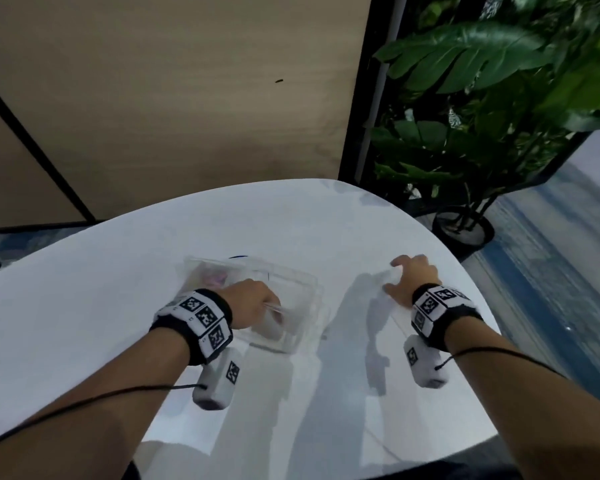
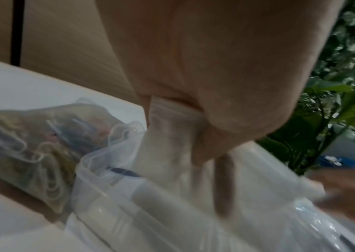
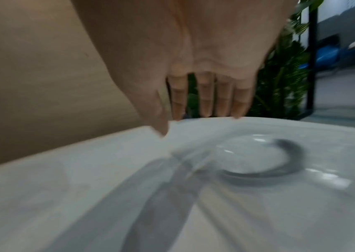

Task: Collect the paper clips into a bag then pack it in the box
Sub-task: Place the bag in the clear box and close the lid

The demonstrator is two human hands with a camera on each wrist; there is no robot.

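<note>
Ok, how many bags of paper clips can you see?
1: the bag of paper clips lies at the far end of the clear box, its top pinched by the left hand. Blur could hide another.

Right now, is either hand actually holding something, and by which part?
The left hand pinches the top edge of the clear bag of paper clips, lowering it into the clear box. The right hand rests straight-fingered on the lid, gripping nothing.

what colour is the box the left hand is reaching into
Clear, see-through plastic box; best seen in the left wrist view.
</note>
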